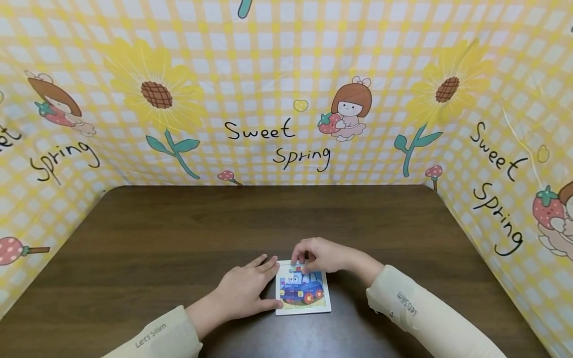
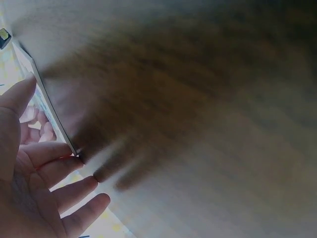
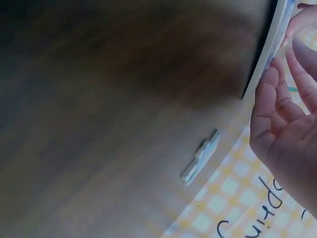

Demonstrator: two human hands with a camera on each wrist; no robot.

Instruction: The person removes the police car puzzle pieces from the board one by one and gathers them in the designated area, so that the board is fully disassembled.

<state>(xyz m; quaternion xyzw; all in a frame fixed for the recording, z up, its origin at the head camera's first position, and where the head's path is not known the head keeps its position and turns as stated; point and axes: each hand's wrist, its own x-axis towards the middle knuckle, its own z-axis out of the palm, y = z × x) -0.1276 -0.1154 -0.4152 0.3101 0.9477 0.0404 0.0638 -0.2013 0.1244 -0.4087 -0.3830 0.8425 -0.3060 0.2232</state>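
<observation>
A square jigsaw puzzle (image 1: 301, 288) with a blue cartoon car sits in a white frame on the table, the frame's edge also showing in both wrist views. My left hand (image 1: 245, 288) lies spread along the left side, its thumb on the lower left corner and its fingertips at the upper left edge. At the top of the picture, my right hand (image 1: 317, 254) bends over the puzzle and pinches a small colourful puzzle piece (image 1: 296, 269) between thumb and fingers. Its curled fingers (image 3: 265, 99) appear beside the frame in the right wrist view.
The dark wooden table (image 1: 188, 223) is bounded at the back and sides by a yellow checked cloth (image 1: 268, 89) with printed flowers and lettering. A small pale flat object (image 3: 200, 158) lies on the table in the right wrist view.
</observation>
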